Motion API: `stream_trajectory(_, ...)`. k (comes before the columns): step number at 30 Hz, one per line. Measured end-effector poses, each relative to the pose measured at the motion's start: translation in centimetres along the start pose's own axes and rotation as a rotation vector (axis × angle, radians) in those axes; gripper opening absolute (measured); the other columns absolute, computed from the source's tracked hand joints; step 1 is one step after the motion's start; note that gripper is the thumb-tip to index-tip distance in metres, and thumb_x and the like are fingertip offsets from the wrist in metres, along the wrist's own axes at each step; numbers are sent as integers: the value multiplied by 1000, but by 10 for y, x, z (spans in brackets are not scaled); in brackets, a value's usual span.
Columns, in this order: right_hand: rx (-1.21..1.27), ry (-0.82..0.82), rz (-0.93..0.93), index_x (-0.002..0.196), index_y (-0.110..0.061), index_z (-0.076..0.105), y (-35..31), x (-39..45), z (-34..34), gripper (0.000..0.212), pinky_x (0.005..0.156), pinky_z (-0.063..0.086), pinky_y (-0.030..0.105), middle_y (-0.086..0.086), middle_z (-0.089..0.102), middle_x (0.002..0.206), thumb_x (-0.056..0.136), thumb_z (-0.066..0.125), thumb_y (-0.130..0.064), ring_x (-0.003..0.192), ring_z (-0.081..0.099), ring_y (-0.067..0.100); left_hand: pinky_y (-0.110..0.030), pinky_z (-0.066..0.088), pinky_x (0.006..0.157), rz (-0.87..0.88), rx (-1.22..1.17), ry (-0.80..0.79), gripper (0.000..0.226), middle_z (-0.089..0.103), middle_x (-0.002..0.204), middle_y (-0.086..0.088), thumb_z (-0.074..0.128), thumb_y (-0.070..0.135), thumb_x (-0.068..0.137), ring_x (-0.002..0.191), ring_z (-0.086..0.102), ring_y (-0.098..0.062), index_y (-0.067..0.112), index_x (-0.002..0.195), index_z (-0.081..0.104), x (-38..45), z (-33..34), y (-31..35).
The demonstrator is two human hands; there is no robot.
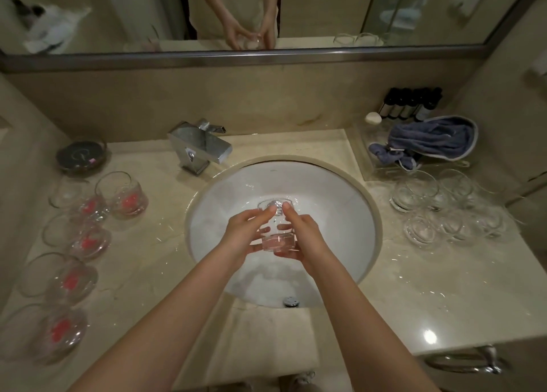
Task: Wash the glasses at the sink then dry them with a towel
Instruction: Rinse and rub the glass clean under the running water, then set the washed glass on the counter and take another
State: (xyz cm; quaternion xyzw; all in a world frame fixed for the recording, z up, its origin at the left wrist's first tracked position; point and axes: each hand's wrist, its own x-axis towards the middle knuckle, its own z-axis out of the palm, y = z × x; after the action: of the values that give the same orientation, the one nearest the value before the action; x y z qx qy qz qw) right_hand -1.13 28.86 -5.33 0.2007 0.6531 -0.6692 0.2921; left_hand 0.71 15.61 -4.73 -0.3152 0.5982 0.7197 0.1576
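Both hands wrapped around one clear glass (276,229) over the middle of the white sink (340,214) — left hand (245,234) cupping it from the left side, right hand (305,234) from the right, fingers of each curled onto the wall and reaching up toward the rim. The glass tilts away from the person, mouth pointing toward the back of the basin, thick base nearest the wrists with a pinkish tint in it. Water glitters at the mouth of the glass.

Off to the left on the marble counter (414,297), a row of glasses with red marks (124,197) lies on their sides, running from near the faucet (201,149) down toward the front edge. On the right, a cluster of clean-looking clear glasses (444,208) stands bunched together, touching one another. Just behind that cluster sits a clear tray (367,143) with a blue-grey towel (432,138) heaped in it, and a line of small dark bottles (410,103) against the wall behind. A dark round dish (81,154) sits at the far left. Up top, the mirror (310,15) shows the same two hands around the glass.
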Motion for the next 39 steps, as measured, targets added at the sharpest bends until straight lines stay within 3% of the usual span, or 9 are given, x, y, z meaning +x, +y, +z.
stream_trajectory(4, 63, -55, -91, 117, -15, 53, -8, 6, 6, 48, 82, 59, 38, 6, 65, 114, 86, 64, -50, 95, 71, 25, -35, 57, 78, 73, -26, -80, 61, 70, 107, 0, 74, 42, 78, 99, 70, -17, 28, 133, 52, 0, -7, 8)
stream_trajectory(8, 14, -97, -134, 120, -15, 53, -21, 18, 19, 47, 79, 59, 36, 8, 62, 118, 85, 68, -43, 97, 70, 26, -31, 57, 72, 117, -42, -57, 83, 72, 105, -6, 79, 45, 60, 89, 73, -14, 24, 135, 49, 7, -17, 15)
stream_trajectory(14, 32, -133, -150, 121, -16, 54, -22, 33, 36, 47, 85, 58, 40, 9, 62, 120, 84, 69, -42, 100, 69, 26, -29, 56, 72, 188, -64, -32, 76, 72, 110, -9, 80, 38, 62, 89, 73, -19, 24, 131, 51, 20, -35, 20)
stream_trajectory(21, 98, -125, -195, 122, -14, 53, -16, 23, 17, 55, 89, 55, 45, 13, 65, 119, 77, 71, -40, 102, 68, 29, -32, 57, 77, 215, 3, -143, 79, 69, 117, -9, 90, 28, 60, 89, 72, -18, 25, 129, 53, 23, -27, 20)
stream_trajectory(26, 161, -23, -249, 120, -16, 54, -4, -5, -35, 52, 90, 54, 48, 15, 64, 119, 76, 72, -39, 100, 68, 31, -37, 55, 90, 234, 169, -291, 79, 67, 117, -7, 87, 42, 45, 108, 67, -20, 37, 118, 57, 14, 18, 20)
stream_trajectory(31, 185, 48, -329, 121, -28, 56, 8, -53, -113, 52, 76, 55, 29, 5, 66, 119, 72, 70, -37, 99, 69, 15, -17, 51, 86, 309, 374, -452, 70, 64, 116, -2, 89, 16, 64, 112, 60, -8, 34, 122, 53, -11, 91, 10)
stream_trajectory(35, 142, 98, -385, 123, -36, 56, 18, -86, -189, 61, 81, 55, 31, 8, 67, 116, 70, 84, -32, 104, 68, 16, -24, 49, 93, 383, 522, -555, 79, 63, 119, 3, 92, 19, 59, 113, 58, -5, 35, 126, 53, -30, 159, -4)
stream_trajectory(39, 97, 174, -422, 121, -36, 56, 19, -109, -262, 63, 89, 55, 36, 8, 66, 116, 64, 81, -30, 103, 68, 18, -23, 51, 89, 447, 581, -616, 80, 59, 122, 9, 93, 16, 58, 110, 60, -7, 36, 125, 54, -41, 231, -17)
